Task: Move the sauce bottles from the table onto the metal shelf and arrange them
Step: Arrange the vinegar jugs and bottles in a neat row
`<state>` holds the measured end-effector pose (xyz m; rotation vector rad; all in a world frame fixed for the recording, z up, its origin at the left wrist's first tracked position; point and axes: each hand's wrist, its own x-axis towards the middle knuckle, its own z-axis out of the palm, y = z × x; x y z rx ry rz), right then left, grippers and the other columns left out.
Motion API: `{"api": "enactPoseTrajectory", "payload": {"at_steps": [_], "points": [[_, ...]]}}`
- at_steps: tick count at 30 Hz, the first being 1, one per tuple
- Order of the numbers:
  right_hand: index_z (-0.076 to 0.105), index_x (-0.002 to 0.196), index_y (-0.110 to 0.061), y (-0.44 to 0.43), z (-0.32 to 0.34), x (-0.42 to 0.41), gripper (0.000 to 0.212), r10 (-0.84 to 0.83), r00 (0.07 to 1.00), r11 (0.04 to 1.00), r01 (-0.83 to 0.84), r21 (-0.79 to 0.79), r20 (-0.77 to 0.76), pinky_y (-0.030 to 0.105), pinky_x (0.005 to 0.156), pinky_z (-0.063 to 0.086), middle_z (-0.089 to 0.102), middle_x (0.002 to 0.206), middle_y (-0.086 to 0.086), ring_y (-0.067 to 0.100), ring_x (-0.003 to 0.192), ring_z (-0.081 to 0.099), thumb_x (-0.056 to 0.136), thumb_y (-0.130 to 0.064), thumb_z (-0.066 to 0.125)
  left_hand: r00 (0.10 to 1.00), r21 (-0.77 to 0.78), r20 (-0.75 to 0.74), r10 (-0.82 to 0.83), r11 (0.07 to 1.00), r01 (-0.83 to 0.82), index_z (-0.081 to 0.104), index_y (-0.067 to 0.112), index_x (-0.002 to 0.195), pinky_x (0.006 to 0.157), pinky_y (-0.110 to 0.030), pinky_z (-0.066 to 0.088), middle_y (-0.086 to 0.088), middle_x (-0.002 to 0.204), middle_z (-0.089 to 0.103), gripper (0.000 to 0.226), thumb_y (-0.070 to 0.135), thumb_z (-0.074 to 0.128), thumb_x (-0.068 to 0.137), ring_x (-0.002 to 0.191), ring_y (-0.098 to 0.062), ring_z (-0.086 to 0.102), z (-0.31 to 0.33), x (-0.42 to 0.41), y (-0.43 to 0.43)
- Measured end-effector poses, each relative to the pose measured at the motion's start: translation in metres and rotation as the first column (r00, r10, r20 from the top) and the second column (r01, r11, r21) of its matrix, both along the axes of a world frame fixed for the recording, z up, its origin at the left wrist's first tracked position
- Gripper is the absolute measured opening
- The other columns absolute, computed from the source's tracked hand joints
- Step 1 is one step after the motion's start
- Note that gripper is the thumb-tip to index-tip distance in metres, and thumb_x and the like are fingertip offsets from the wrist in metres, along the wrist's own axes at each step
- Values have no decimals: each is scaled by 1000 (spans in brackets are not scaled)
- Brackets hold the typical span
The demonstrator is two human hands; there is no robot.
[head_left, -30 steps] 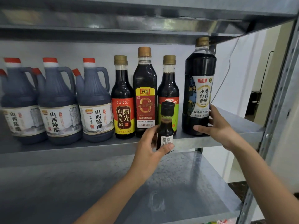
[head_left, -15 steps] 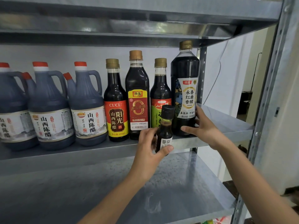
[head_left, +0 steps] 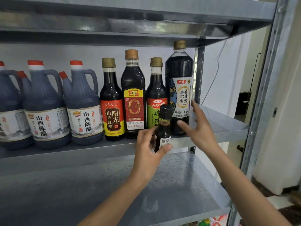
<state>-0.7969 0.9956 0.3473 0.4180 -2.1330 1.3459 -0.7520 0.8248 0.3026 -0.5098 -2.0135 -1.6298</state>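
Nearest the camera, two bare forearms reaching up from the bottom edge over the empty lower shelf (head_left: 114,185) of a grey metal rack. Left hand (head_left: 147,152) wrapped around a small dark bottle (head_left: 162,128) with a black cap, thumb pressed across its white label, other fingers (head_left: 146,131) curled behind; bottle held upright in front of the middle shelf's front edge (head_left: 81,150), its base not resting on the shelf. Right hand (head_left: 197,126) just beside it to the right, fingers spread wide and holding nothing, thumb tip against the lower front of the tall bottle (head_left: 179,88), fingertips at that bottle's right side by the white label.

Farther back, standing upright in a row on the middle shelf, left to right: three handled dark jugs (head_left: 45,108) with red-and-white caps and pale labels, more red-capped spouts tucked behind them; a CUCU bottle with red and yellow label (head_left: 112,101); a taller bottle marked DANYU VINEGAR (head_left: 133,95); a green-labelled bottle (head_left: 155,88), partly hidden by the held small bottle; then the tall bottle at the right end, close to the rack's rear post (head_left: 199,74).

Beyond, a white wall with a thin hanging cable (head_left: 216,70), and a doorway to the right.
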Motion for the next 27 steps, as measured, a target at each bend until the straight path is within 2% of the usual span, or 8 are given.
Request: {"api": "enactPoseTrajectory", "payload": {"at_steps": [2,4,7,15,18,21,24,27], "points": [[45,135,-25,-5,-7,18,55,17,991,996,-28,-85,-132,25,102,40,49,134,-8,3,123,46,85,-36,65,1000,42,-8,-7,999,8,46,50,113,97,-20,45,16,115,45,56,25,78,74,112,-2,52,2,0,6],[62,116,-26,-9,-13,33,42,121,987,988,-130,-81,-102,21,95,46,54,119,-9,2,112,53,78,-43,68,1000,44,-23,4,999,-3,51,46,112,92,-18,46,10,111,48,52,25,79,74,105,-2,55,8,-3,13],[66,99,-32,-9,-14,42,31,183,982,980,-187,-74,-51,16,86,47,59,107,-7,3,97,60,72,-24,80,997,-16,-74,31,999,-33,54,38,116,87,-13,47,10,107,49,49,23,77,76,99,0,56,17,-6,27],[69,100,-21,23,-2,29,31,70,996,984,-78,-157,-61,19,79,52,71,96,-7,4,90,67,71,-20,80,988,-184,-3,-156,971,153,38,32,140,96,-19,45,8,125,49,71,24,74,79,112,-1,52,34,-20,40],[68,95,-22,40,6,15,24,-12,998,969,-4,-247,-63,9,70,48,70,89,-9,-7,77,65,74,-19,78,989,-235,-47,-139,964,124,48,31,133,96,-20,46,7,116,54,56,22,70,83,107,-2,55,34,-24,37],[67,87,-25,59,11,-2,17,-28,1000,967,27,-254,-1,11,69,48,70,85,-7,-7,70,64,75,-16,77,988,-124,5,-157,980,157,59,28,121,88,-17,48,3,103,62,39,12,67,86,93,-2,61,30,-29,32],[70,94,-19,68,7,-21,20,-8,994,987,25,-159,107,13,73,47,70,89,-2,3,80,64,76,-16,76,979,-75,64,-194,977,198,63,22,114,83,-17,49,1,98,67,31,7,64,87,88,-3,63,32,-33,28],[68,111,-8,67,3,-35,36,43,982,990,-17,-138,182,29,88,51,71,103,6,17,94,66,77,-20,76,959,-38,131,-253,965,260,65,18,114,87,-21,51,-4,104,70,27,8,62,89,98,-13,66,38,-35,21]]}}
